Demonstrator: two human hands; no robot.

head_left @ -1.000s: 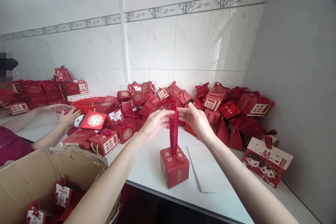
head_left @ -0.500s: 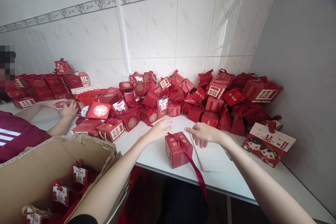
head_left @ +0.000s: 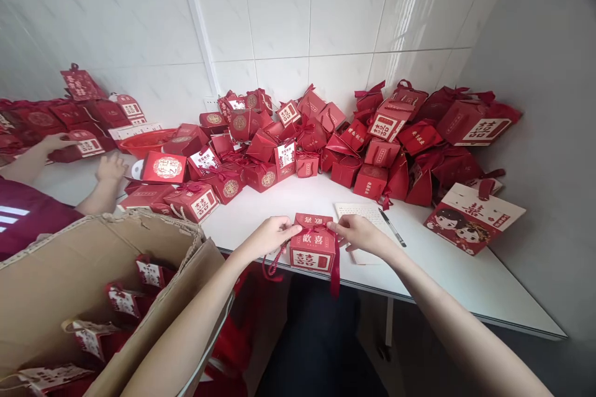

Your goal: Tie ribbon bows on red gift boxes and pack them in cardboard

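Note:
A small red gift box [head_left: 311, 259] with gold lettering and a white double-happiness panel stands near the table's front edge. A dark red ribbon [head_left: 335, 273] crosses its top and hangs down on its right side. At the top left edge, my left hand [head_left: 274, 237] is closed in a pinch on the ribbon. My right hand [head_left: 357, 233] pinches the ribbon at the top right edge. Beside the box on the left hangs a twisted red cord [head_left: 274, 267]. Behind my right hand lies an open notebook [head_left: 363, 211] with handwriting, partly covered.
A black pen [head_left: 392, 227] lies by the notebook. Red gift boxes [head_left: 307, 166] are heaped along the wall. A picture box [head_left: 472, 217] stands at right. The cardboard carton [head_left: 139, 232] at left holds tagged red boxes. Another person's hand [head_left: 110, 169] rests near a red basin [head_left: 146, 141].
Both my hands have come down from above the box onto its ribbon. The box has turned to show its double-happiness side. The notebook is more exposed, and the view has tilted down.

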